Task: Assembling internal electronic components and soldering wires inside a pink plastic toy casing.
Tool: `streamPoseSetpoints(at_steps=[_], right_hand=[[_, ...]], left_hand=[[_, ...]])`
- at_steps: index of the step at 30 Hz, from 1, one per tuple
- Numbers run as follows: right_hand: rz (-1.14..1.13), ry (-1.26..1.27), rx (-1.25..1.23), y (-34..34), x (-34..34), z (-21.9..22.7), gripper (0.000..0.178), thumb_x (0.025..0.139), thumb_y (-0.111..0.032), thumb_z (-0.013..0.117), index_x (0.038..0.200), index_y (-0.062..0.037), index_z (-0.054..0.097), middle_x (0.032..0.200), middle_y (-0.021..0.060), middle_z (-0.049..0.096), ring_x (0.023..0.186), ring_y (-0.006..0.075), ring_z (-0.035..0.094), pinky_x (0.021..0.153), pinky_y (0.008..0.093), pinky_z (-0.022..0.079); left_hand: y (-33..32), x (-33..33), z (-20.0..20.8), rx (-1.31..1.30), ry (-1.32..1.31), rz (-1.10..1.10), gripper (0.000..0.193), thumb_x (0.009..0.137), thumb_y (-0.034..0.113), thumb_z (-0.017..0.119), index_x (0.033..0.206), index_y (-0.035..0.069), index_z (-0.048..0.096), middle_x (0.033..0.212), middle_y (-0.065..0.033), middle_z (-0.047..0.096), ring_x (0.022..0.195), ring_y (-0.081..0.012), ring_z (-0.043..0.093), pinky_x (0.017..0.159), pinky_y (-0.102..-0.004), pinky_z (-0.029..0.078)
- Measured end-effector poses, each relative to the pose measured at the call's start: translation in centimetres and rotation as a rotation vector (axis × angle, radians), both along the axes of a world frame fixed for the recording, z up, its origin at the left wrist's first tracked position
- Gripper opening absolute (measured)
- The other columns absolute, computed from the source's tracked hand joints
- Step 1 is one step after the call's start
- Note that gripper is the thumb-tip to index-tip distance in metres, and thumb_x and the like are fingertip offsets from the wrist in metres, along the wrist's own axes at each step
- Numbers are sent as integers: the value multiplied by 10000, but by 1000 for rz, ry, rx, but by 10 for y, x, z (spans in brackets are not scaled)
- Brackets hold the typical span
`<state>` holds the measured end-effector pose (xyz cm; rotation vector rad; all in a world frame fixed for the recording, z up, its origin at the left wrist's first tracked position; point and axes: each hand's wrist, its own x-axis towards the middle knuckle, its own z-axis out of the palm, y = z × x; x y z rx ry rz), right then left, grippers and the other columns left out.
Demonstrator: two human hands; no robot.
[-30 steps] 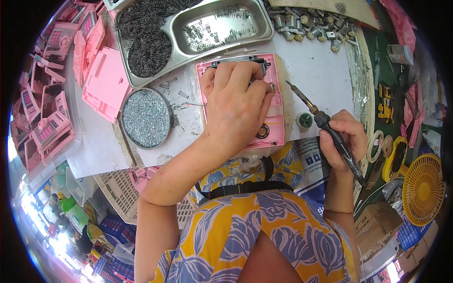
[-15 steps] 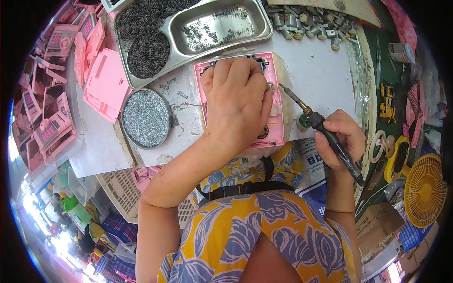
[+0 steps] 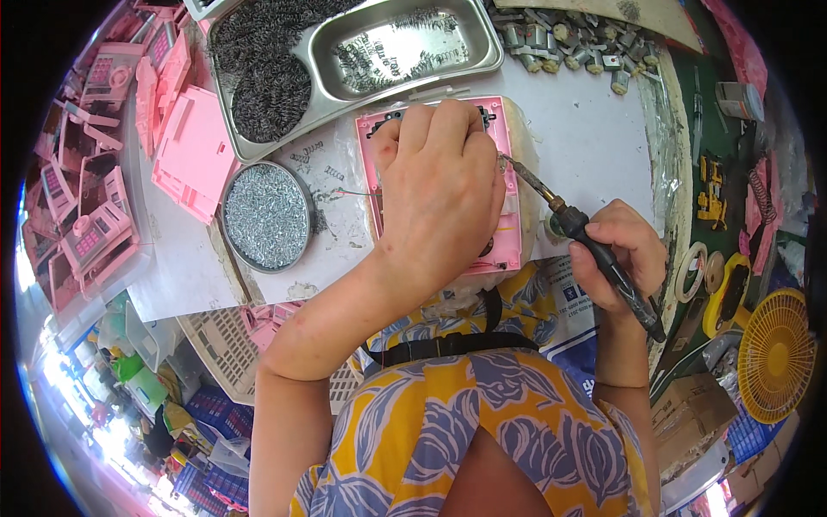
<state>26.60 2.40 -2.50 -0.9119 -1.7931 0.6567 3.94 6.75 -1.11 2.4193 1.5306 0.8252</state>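
Note:
A pink plastic casing (image 3: 510, 226) lies open on the white work surface in front of me. My left hand (image 3: 435, 185) covers its middle, back of the hand up, with the fingers curled down into it; whatever they pinch is hidden beneath. Along the casing's top edge sits a black part (image 3: 388, 121). Thin wires (image 3: 351, 192) stick out at its left side. In my right hand (image 3: 624, 254) is a soldering iron (image 3: 594, 247), gripped by its black handle like a pen. Its tip points up and left, at the casing's right side beside my left fingers.
A steel tray (image 3: 319, 95) of dark springs stands beyond the casing, and a round dish (image 3: 267, 215) of small screws to its left. Small metal motors (image 3: 568, 47) are heaped at the far right. Pink shells (image 3: 194, 155) lie left; a yellow fan (image 3: 777, 351) stands right.
The soldering iron's tip has moved slightly left and down, in over the casing's right side. My left hand has shifted a little to the right.

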Motion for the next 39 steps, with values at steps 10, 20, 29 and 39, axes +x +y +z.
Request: streamPoseSetpoints(at_steps=[10, 20, 29, 39], right_hand=[[1, -10, -22, 1, -2, 1, 278, 763, -1, 811, 971, -8, 627, 643, 58, 566, 524, 178, 545, 477, 288, 388], [-19, -79, 59, 0, -2, 4, 283, 750, 14, 808, 968, -9, 629, 677, 83, 603, 547, 209, 577, 497, 297, 428], [-24, -41, 48, -3, 3, 6, 277, 763, 5, 807, 970, -2, 623, 653, 75, 582, 535, 199, 566, 490, 299, 414], [-16, -52, 20, -2, -3, 3, 275, 754, -1, 813, 957, -5, 628, 646, 67, 575, 529, 194, 559, 482, 295, 405]], left_hand=[[2, 1, 2, 17, 115, -7, 141, 757, 88, 745, 824, 66, 623, 1001, -54, 573, 923, -274, 544, 861, -453, 386], [3, 2, 3, 7, 76, -10, 129, 748, 89, 745, 806, 55, 634, 999, -62, 576, 922, -277, 545, 841, -455, 392], [4, 2, 4, -5, 99, -13, 120, 753, 95, 742, 804, 52, 643, 995, -66, 577, 942, -275, 552, 848, -452, 395], [5, -1, 2, 9, 94, -32, 128, 759, 91, 742, 800, 63, 624, 977, -60, 577, 930, -274, 552, 843, -448, 389]])
